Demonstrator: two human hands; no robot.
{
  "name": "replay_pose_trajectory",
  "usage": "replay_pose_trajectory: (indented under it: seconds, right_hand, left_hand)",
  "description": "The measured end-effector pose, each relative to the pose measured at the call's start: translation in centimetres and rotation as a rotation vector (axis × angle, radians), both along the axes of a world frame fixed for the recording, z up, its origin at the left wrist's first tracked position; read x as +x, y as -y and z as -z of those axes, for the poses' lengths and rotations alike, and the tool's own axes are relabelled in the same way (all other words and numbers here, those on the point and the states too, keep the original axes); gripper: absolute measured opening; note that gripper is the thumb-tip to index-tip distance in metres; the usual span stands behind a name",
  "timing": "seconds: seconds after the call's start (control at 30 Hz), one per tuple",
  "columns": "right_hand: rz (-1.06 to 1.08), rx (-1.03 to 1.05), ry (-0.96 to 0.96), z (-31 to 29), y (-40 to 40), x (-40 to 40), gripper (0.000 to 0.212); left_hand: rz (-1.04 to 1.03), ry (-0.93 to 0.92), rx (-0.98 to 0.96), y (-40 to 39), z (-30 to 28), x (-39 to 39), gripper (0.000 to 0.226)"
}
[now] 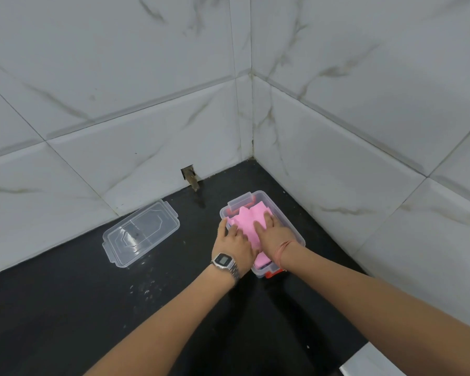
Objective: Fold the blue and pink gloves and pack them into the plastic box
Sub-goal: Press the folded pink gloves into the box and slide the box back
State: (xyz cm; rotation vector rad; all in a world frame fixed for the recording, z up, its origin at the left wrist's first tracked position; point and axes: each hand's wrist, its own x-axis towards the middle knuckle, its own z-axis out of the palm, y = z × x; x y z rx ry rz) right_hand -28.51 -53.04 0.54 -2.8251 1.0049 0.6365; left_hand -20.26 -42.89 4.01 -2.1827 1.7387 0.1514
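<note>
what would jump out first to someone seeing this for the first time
The bright pink gloves stand out most: they lie folded in the clear plastic box on the black counter, near the corner of the marble-tiled walls. The left hand and the right hand both press flat on the pink material. To the left of the box, the clear lid lies apart on the counter by the wall.

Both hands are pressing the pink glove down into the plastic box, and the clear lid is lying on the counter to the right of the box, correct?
Not quite. The head view shows the lid lying to the left of the plastic box, not the right. The rest holds: the left hand and right hand press flat on the pink glove inside the box.
</note>
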Motion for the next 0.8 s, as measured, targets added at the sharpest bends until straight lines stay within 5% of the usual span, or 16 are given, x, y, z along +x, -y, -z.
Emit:
replay_pose_trajectory:
  seconds: [0.17, 0.43, 0.67, 0.8]
  right_hand:
    - [0.032, 0.023, -0.093, -0.1, -0.3, 0.7, 0.113]
    - [-0.006, -0.011, -0.13, -0.4, -0.7, 0.7, 0.1]
    - [0.03, 0.015, 0.203, -0.1, -1.0, -1.3, 0.074]
    - [0.024, -0.022, 0.327, 0.0, -2.3, -2.1, 0.078]
  left_hand:
    - [0.0, 0.108, 0.182, 2.2, 0.1, -0.8, 0.054]
    - [0.021, 0.112, 0.259, 3.9, 0.7, -0.5, 0.05]
    - [-0.063, -0.33, -0.468, -1.6, 2.8, 3.4, 0.046]
    - [-0.395, -0.369, -0.663, -6.3, 4.8, 8.7, 0.027]
